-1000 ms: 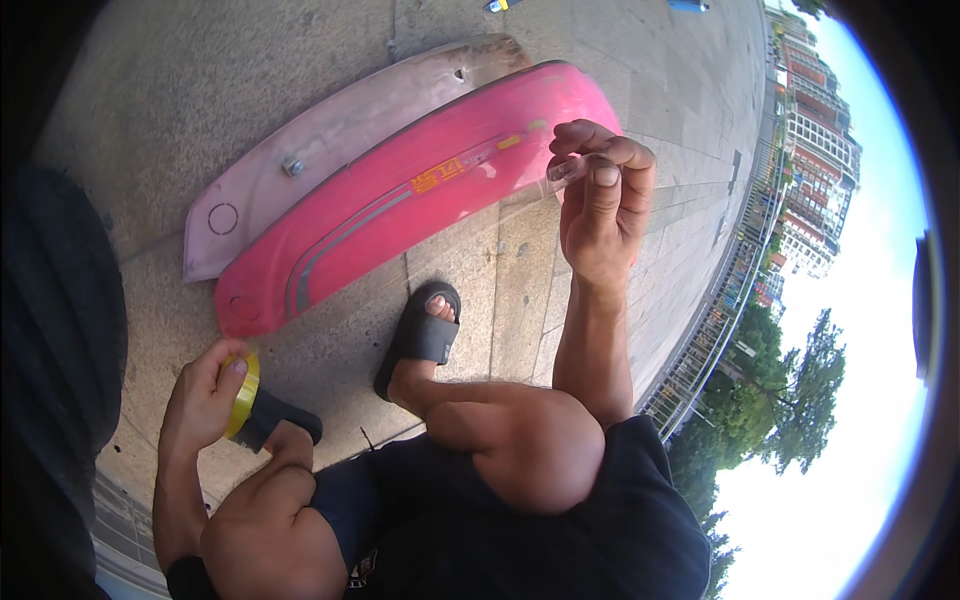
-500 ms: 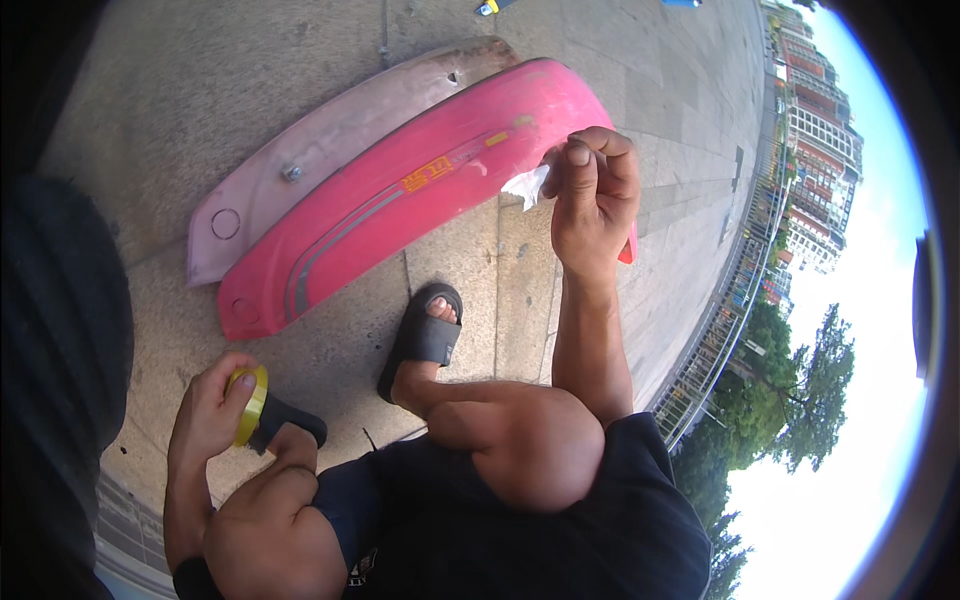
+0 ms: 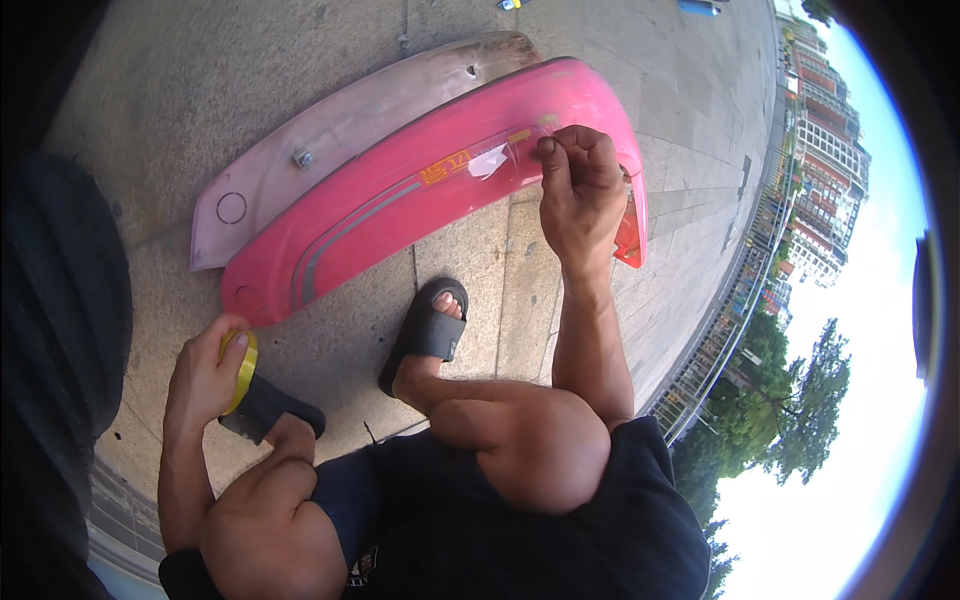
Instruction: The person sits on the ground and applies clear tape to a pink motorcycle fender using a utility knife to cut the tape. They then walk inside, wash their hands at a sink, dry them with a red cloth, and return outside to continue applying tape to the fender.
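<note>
My left hand (image 3: 207, 372) is closed round a roll of yellow tape (image 3: 241, 372), low at the left near the lower end of a curved pink plastic panel (image 3: 375, 228). The panel carries a grey stripe and a yellow-orange label, with a red part (image 3: 628, 235) at its right end. Thumb and fingers of my right hand (image 3: 582, 195) pinch a strip of clear film (image 3: 518, 155) over the panel's right half. A white scrap (image 3: 488, 162) shows on that film. Whether the film touches the panel, I cannot tell.
A faded pink panel (image 3: 265, 190) with a metal bolt lies behind the pink one on stone paving. My sandalled feet (image 3: 428, 335) are just in front. At the far edge lie a small yellow-and-blue object (image 3: 512, 4) and a blue one (image 3: 698, 8). A railing (image 3: 735, 315) runs along the right.
My right hand has moved slightly left, and the white scrap has shifted left over the panel's label area. My left hand has risen slightly with the tape roll toward the panel's lower end.
</note>
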